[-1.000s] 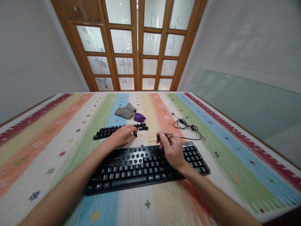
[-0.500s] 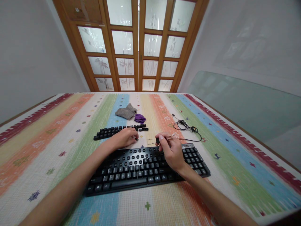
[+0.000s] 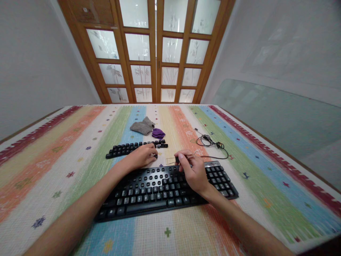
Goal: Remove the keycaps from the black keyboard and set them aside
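A black keyboard (image 3: pixel 149 206) lies in front of me, its upper left rows bare of keycaps. My right hand (image 3: pixel 193 169) is above its right part, closed on a wire keycap puller (image 3: pixel 177 159) with a black handle; the thin wire loop points left. Beyond the keyboard's back edge, my left hand (image 3: pixel 142 155) is low over the cloth, fingers curled in a pinch on a small black keycap (image 3: pixel 155 156), partly hidden. Just behind that hand stand rows of removed keycaps (image 3: pixel 119 150), some covered by it.
A grey cloth (image 3: pixel 141 127) and a purple cloth bundle (image 3: pixel 158 133) lie behind the keycaps. The keyboard's coiled black cable (image 3: pixel 210 143) rests at the right. A striped tablecloth (image 3: pixel 53 170) covers the table; wooden glass doors (image 3: pixel 156 53) stand beyond.
The view has shifted very slightly. My right hand with the keycap puller has moved a touch to the left; the left hand stays almost where it was.
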`<state>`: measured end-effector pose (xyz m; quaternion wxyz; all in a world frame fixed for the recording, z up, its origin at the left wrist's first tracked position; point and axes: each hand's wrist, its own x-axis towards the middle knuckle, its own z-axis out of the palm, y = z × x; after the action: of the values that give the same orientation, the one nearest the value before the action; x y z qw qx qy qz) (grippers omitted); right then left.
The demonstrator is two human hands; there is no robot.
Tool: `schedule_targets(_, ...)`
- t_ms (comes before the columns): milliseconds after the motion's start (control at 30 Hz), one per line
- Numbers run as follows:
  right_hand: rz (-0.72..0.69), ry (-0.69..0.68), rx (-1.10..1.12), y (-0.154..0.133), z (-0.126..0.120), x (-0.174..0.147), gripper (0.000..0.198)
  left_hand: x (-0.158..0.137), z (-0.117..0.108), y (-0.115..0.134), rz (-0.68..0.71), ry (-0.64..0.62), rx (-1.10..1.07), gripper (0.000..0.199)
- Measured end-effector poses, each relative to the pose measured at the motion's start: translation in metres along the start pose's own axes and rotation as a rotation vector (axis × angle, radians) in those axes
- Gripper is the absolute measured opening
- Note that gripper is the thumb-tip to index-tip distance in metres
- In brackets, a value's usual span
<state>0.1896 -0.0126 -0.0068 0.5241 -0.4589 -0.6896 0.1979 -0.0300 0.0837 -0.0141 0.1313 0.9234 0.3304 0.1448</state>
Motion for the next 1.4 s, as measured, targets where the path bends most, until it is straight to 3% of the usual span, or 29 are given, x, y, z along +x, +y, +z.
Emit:
schedule_targets(267,-0.019,-0.003,-0.011,0.0,-0.001,0.0,0.025,0.0,0.009,-0.002,0.017,0.0,-0.012,0.013)
schedule_targets(700,-0.034,-0.003,-0.007,-0.005,-0.001,0.001,0.024,-0.006,-0.017,-0.023,-0.058,0.101,0.121,0.011)
schedule_targets(1000,-0.034,-0.013,-0.01,-0.004,0.0,0.001,0.025,-0.01,-0.013,-0.036,0.012,0.109,0.136,0.01)
schedule_targets(1400,-0.037,-0.027,-0.01,-0.003,0.0,0.0,0.025,-0.011,-0.017,-0.038,-0.06,0.082,0.168,0.015)
